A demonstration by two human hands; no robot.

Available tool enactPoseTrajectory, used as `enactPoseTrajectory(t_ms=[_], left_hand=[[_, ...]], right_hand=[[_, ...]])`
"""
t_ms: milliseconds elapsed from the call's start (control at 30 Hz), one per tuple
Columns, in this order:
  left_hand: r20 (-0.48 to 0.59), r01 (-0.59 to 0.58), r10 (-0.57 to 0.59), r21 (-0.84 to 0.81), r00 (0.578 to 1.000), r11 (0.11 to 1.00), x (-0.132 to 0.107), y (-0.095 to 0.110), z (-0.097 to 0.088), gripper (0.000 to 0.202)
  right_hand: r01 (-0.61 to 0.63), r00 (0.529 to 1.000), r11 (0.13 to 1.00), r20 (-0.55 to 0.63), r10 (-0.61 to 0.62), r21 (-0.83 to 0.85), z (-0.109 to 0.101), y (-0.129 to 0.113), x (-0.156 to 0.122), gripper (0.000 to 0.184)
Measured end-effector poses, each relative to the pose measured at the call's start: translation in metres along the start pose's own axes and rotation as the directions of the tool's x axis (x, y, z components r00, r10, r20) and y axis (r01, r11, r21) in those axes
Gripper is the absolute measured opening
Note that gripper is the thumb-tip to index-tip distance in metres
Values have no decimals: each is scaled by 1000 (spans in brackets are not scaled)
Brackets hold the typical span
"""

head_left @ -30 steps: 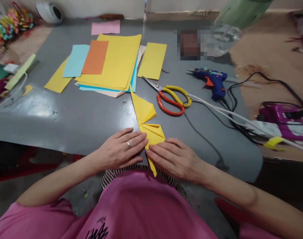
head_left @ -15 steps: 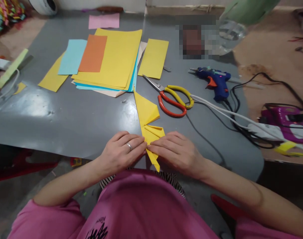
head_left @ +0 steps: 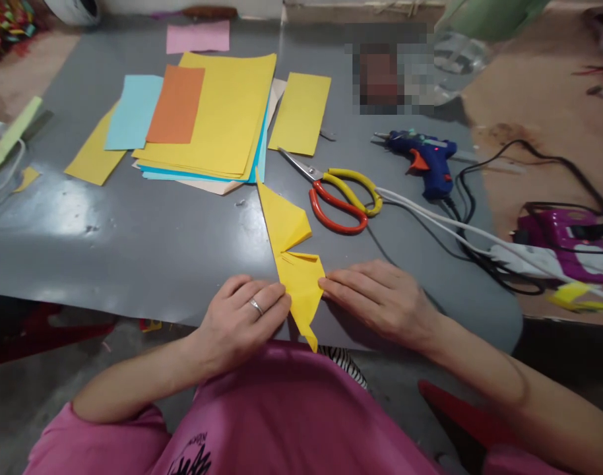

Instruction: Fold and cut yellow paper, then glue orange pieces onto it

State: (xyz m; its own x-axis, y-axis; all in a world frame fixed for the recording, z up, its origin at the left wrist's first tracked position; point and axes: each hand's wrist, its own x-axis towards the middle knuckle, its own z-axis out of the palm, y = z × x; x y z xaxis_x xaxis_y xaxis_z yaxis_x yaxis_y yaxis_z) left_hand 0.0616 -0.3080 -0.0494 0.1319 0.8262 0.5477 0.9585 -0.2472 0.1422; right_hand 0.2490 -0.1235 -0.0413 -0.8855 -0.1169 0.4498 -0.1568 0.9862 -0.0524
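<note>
A folded piece of yellow paper lies near the front edge of the grey table, with a long straight left side and pleats fanning to the right. Its narrow lower tip points toward my body. On the left edge, my left hand, wearing a ring, is closed with fingertips gripping the paper. My right hand pinches the right edge of the lower part, fingers together and thumb mostly hidden. Above the right hand rest scissors with one red and one yellow handle.
Stacked yellow and blue sheets lie beyond the folded paper, an orange piece on top. A yellow rectangle is beside them. A blue glue gun, white cables and a purple power strip occupy the right.
My right hand has moved right, away from the left hand, and the lower part of the paper has spread out flatter between them. The left hand has stayed at the left edge.
</note>
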Motion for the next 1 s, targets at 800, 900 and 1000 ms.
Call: enactPoseTrajectory(t_ms=[800,900,1000], left_hand=[[144,-38,24,100,989,994,9,-7,4,39],[157,-42,21,131,987,990,6,-11,5,36],[122,-40,21,153,992,987,4,-11,5,35]], right_hand=[[-346,938,879,153,312,328,1,1,20,13],[-388,920,860,195,340,333,-1,1,22,14],[-429,900,842,236,366,329,-3,1,24,14]])
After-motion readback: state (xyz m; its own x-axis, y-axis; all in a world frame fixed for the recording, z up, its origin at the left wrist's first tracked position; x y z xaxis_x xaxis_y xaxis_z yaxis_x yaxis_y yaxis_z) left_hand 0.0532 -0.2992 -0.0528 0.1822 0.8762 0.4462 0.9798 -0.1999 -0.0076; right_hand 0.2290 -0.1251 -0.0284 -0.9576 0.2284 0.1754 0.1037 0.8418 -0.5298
